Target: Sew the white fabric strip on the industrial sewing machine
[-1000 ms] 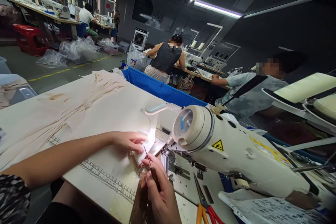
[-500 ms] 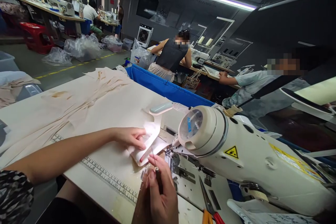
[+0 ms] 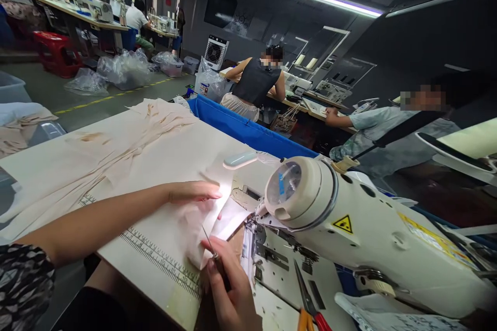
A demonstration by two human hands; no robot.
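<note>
A pale fabric piece [image 3: 226, 224] lies beside the sewing machine's needle area, with its far end at the machine's presser foot. My left hand [image 3: 194, 191] grips a folded strip of it, the fingers pressed together at its upper edge. Between the fingers of my right hand [image 3: 233, 287] is an awl [image 3: 209, 241], its thin metal point directed up and left against the fabric's near part. The lower fold of the fabric is blurred. To the right, the white sewing machine [image 3: 310, 196] leans across the table, a small lamp lighting the cloth.
Scissors [image 3: 305, 289] with orange and red handles lie right of my right hand. A pile of pale cut cloth [image 3: 128, 150] spreads over the table's left side. Ruler markings [image 3: 159, 258] run along the near edge. A blue cloth bin [image 3: 248, 129] borders the far edge. Co-workers sit beyond.
My right hand with the awl has moved left and slightly down. My left hand has flattened and shifted slightly up, and the fabric's near fold has swung left and down.
</note>
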